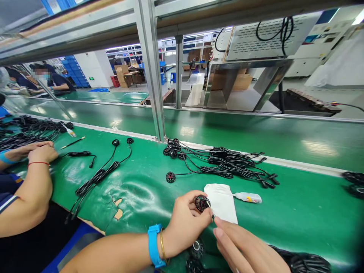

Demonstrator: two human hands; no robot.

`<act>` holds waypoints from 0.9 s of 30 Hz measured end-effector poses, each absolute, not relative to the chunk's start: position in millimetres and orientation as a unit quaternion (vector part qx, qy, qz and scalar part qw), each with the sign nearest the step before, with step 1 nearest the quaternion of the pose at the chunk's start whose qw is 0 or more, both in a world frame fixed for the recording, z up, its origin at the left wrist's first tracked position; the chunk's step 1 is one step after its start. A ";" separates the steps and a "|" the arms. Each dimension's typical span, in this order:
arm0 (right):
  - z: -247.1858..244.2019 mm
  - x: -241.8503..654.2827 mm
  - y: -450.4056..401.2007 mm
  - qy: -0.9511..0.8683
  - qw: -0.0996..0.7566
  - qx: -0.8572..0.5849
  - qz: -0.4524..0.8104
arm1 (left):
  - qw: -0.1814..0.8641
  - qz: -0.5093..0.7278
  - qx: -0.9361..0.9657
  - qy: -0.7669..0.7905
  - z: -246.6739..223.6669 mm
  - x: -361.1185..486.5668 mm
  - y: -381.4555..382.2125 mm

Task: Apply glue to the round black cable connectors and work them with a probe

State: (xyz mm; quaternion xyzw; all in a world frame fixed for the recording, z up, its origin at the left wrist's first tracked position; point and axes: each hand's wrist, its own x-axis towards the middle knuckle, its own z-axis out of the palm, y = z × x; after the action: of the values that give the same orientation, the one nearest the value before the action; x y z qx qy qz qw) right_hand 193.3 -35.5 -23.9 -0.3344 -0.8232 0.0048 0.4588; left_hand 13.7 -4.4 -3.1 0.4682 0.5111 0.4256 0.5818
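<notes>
- A round black part (201,203) is gripped at its side by the left hand (186,216), whose thumb and curled fingers are nearly closed on it.
- A thin tool (211,211) is pinched in the fingertips of the right hand (244,242); the fingers are kept close together and almost straight, and its far end is held at the part's edge.
- Whether the part is touched by the tool's tip cannot be told.
- The left forearm is extended from 8 o'clock of the part, the wrist circled by a blue band (155,245); the right hand is angled in from 4 o'clock.
- On the green bench (301,216), a white sheet (223,199) is seen at 2 o'clock, a small bottle (248,197) at 3, and bundled black cables (227,163) at 1.
</notes>
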 end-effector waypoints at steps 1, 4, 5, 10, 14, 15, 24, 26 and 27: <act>-24.7 190.7 -35.7 -0.829 0.457 -0.323 -0.005 | 0.574 0.429 0.473 0.512 -3.4 13.3 -4.7; -19.5 179.7 -32.1 -0.817 0.463 -0.343 -0.026 | 0.562 0.434 0.484 0.511 -5.6 11.9 -5.3; -15.7 176.4 -29.9 -0.800 0.468 -0.374 -0.022 | 0.561 0.434 0.487 0.509 -6.5 11.7 -5.4; 0.4 174.2 -16.1 -0.734 0.488 -0.473 0.013 | 0.558 0.421 0.503 0.509 -9.5 12.9 -6.3; 0.0 182.3 -6.0 -0.749 0.484 -0.446 0.081 | 0.553 0.401 0.526 0.506 -11.1 15.2 -7.5; -0.1 183.8 -4.6 -0.756 0.483 -0.433 0.091 | 0.554 0.395 0.531 0.505 -11.9 15.8 -7.5; 0.8 184.5 -12.6 -0.769 0.512 -0.381 0.031 | 0.626 0.375 0.462 0.504 -14.5 17.6 -2.7; -4.1 182.1 -14.5 -0.783 0.501 -0.368 0.016 | 0.628 0.381 0.456 0.502 -14.7 17.4 -1.5; -6.4 180.6 -15.1 -0.790 0.496 -0.360 0.011 | 0.628 0.385 0.455 0.501 -15.0 17.1 -1.0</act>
State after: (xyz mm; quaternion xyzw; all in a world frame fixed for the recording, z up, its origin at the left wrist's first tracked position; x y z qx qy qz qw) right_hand 180.6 -15.1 -6.4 -0.3598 -0.7904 0.0112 0.4956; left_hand 17.1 -1.0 -15.0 0.4547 0.5009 0.3854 0.6275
